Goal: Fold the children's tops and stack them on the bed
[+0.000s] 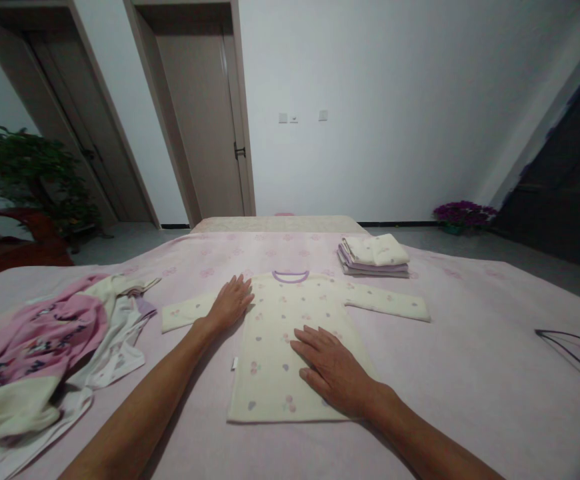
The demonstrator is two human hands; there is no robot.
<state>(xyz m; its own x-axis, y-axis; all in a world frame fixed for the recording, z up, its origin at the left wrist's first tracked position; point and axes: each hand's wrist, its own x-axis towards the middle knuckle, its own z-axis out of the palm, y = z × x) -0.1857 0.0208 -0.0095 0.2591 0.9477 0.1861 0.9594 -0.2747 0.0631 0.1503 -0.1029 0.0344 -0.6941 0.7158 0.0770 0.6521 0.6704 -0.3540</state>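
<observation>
A cream long-sleeved shirt (275, 387) with a small cherry and heart print and a purple neckline lies flat, both sleeves spread out sideways. My left hand (232, 301) rests with fingers extended where the left sleeve meets the body, covering part of that shoulder. On the middle of the shirt's front lies my right hand (333, 367), palm down, fingers stretched out. Neither hand grips the cloth. A small white tag sticks out from the shirt's left side seam.
A pink sheet (470, 373) covers the surface. Crumpled clothes (50, 340) in pink, white and cream lie at the left. A folded clothes stack (374, 257) sits at the back right. A black cord (565, 337) lies at the right edge.
</observation>
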